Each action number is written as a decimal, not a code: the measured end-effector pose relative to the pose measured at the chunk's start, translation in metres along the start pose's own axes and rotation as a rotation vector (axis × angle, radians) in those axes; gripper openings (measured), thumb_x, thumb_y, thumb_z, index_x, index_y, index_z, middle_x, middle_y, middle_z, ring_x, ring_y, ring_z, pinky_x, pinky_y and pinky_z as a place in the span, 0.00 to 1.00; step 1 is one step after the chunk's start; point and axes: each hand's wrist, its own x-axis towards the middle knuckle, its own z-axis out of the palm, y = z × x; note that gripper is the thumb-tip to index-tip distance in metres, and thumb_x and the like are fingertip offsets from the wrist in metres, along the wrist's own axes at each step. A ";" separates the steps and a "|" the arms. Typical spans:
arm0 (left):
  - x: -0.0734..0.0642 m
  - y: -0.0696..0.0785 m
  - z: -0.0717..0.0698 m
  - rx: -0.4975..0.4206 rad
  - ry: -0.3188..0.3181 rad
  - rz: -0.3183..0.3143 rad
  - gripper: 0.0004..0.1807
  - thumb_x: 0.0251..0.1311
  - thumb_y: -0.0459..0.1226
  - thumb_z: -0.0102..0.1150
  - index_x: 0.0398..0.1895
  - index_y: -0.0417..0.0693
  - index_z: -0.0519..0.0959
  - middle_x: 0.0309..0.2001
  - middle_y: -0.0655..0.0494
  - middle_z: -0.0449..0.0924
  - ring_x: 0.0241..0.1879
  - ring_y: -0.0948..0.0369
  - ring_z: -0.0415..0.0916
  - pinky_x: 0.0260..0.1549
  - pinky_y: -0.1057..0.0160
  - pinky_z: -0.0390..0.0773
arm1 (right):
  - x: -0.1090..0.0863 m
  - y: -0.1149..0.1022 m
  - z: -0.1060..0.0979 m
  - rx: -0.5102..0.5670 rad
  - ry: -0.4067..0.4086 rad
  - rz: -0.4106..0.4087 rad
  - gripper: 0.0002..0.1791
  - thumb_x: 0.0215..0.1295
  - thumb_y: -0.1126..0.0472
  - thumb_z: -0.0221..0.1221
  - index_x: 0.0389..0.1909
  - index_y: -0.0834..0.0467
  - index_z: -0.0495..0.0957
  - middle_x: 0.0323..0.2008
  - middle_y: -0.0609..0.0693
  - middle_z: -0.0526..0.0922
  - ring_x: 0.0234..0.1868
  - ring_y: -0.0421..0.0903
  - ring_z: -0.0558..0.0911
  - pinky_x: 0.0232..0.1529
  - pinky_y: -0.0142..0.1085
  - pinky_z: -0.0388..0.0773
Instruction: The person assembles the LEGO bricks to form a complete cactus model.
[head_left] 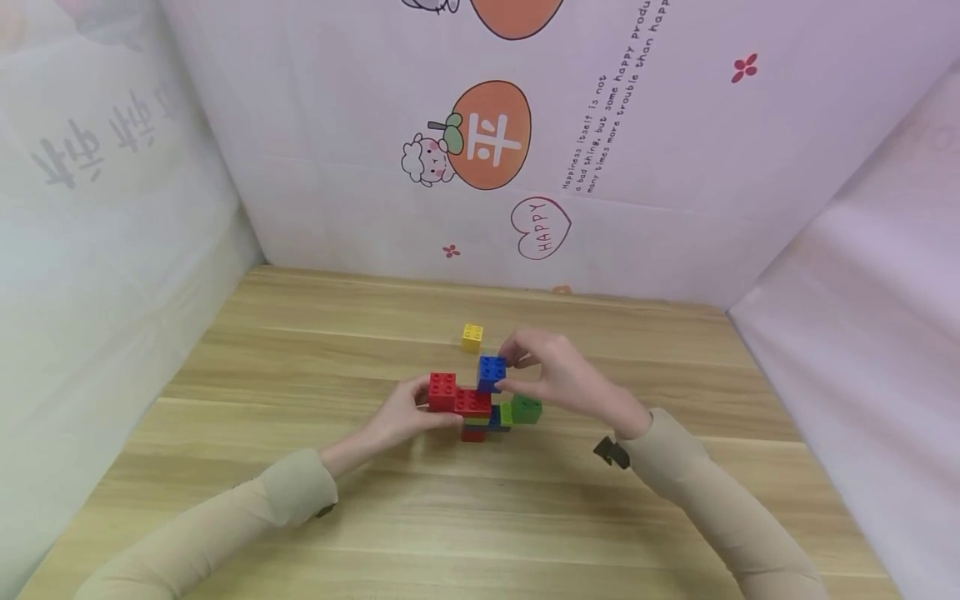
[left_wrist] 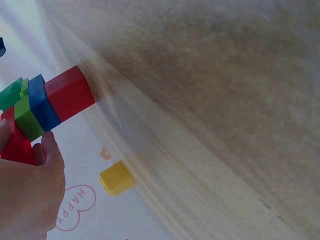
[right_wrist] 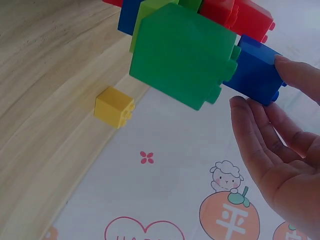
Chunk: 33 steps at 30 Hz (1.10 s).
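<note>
A built stack of toy bricks stands in the middle of the table. My left hand grips its upper part, fingers and thumb around the red bricks. In the left wrist view a red brick forms the foot, with a blue brick and a lime green brick above it. A green brick juts out at the right side. Between thumb and fingertips my right hand pinches a blue brick at the red bricks' right end. Whether that brick is joined there, I cannot tell.
A single yellow brick lies on the wooden table behind the stack. Printed white cloth walls the table at the back and on both sides.
</note>
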 end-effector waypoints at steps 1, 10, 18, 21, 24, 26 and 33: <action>0.000 0.000 0.000 -0.002 0.001 0.001 0.31 0.53 0.40 0.73 0.61 0.43 0.75 0.57 0.45 0.82 0.58 0.50 0.80 0.62 0.50 0.77 | -0.001 -0.001 0.001 0.000 -0.005 0.000 0.17 0.56 0.60 0.71 0.44 0.59 0.78 0.41 0.51 0.86 0.44 0.46 0.87 0.46 0.33 0.86; 0.000 0.000 0.000 -0.003 -0.001 0.001 0.31 0.54 0.40 0.72 0.61 0.44 0.75 0.58 0.46 0.82 0.59 0.50 0.79 0.63 0.50 0.77 | -0.002 -0.007 0.007 0.032 -0.063 -0.024 0.16 0.58 0.59 0.70 0.43 0.59 0.78 0.40 0.51 0.86 0.44 0.49 0.87 0.46 0.31 0.86; 0.001 -0.001 0.000 -0.006 -0.004 0.016 0.31 0.54 0.39 0.72 0.61 0.43 0.75 0.58 0.45 0.82 0.58 0.50 0.80 0.62 0.51 0.77 | -0.001 -0.007 0.009 0.018 -0.075 -0.033 0.16 0.59 0.60 0.69 0.44 0.59 0.77 0.40 0.51 0.86 0.44 0.47 0.87 0.46 0.27 0.84; 0.001 -0.001 0.001 -0.011 -0.004 0.017 0.30 0.55 0.38 0.72 0.61 0.43 0.75 0.58 0.45 0.82 0.58 0.51 0.80 0.62 0.51 0.78 | -0.001 -0.007 0.009 0.024 -0.084 -0.032 0.15 0.59 0.60 0.69 0.44 0.59 0.77 0.41 0.51 0.86 0.44 0.45 0.87 0.46 0.28 0.85; 0.001 -0.001 0.001 -0.021 -0.006 0.019 0.29 0.54 0.37 0.72 0.61 0.43 0.75 0.57 0.45 0.82 0.58 0.50 0.80 0.62 0.51 0.78 | 0.000 -0.009 0.009 0.041 -0.094 -0.029 0.15 0.59 0.61 0.69 0.44 0.60 0.76 0.41 0.52 0.85 0.45 0.45 0.87 0.47 0.32 0.86; 0.000 -0.001 0.000 -0.019 -0.010 0.029 0.30 0.55 0.37 0.72 0.61 0.42 0.75 0.57 0.44 0.82 0.58 0.50 0.80 0.62 0.52 0.78 | 0.001 -0.010 0.010 0.050 -0.098 -0.032 0.15 0.60 0.62 0.68 0.44 0.60 0.76 0.41 0.52 0.85 0.45 0.45 0.87 0.46 0.34 0.86; 0.000 0.000 0.000 -0.031 -0.006 0.012 0.30 0.53 0.38 0.73 0.61 0.44 0.75 0.57 0.47 0.83 0.57 0.51 0.80 0.62 0.51 0.78 | 0.002 -0.010 0.010 0.059 -0.117 -0.043 0.15 0.61 0.63 0.68 0.44 0.60 0.75 0.41 0.52 0.85 0.44 0.46 0.88 0.45 0.35 0.87</action>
